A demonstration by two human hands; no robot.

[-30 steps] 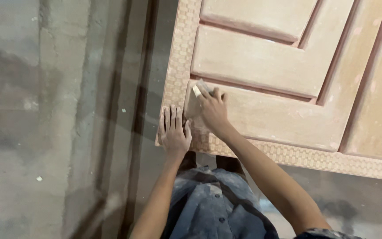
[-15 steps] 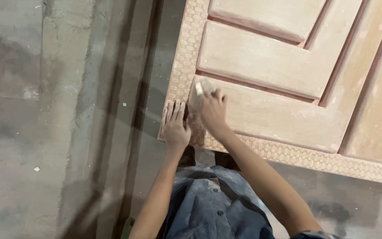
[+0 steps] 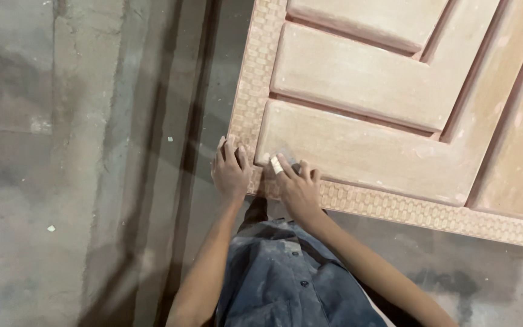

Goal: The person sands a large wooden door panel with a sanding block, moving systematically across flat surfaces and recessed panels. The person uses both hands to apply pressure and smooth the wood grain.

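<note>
A pale wooden door (image 3: 364, 145) with raised panels and a woven-pattern border (image 3: 394, 209) lies flat in front of me. My left hand (image 3: 231, 169) rests flat on the door's near left corner, fingers spread, holding nothing. My right hand (image 3: 298, 188) sits just beside it on the border and the edge of the lowest raised panel. It presses a small greyish piece of sanding paper (image 3: 287, 154) under its fingers. A white strip is wrapped around one finger of that hand. Most of the paper is hidden under the hand.
Rough grey concrete floor (image 3: 62, 181) lies left of the door, with dark streaks and small white chips. My dusty blue-grey clothing (image 3: 286, 278) fills the bottom centre. The door runs off the top and right of the view.
My right hand has slid down the panel toward the near left corner, ending close to my left hand. My left hand stays on the corner.
</note>
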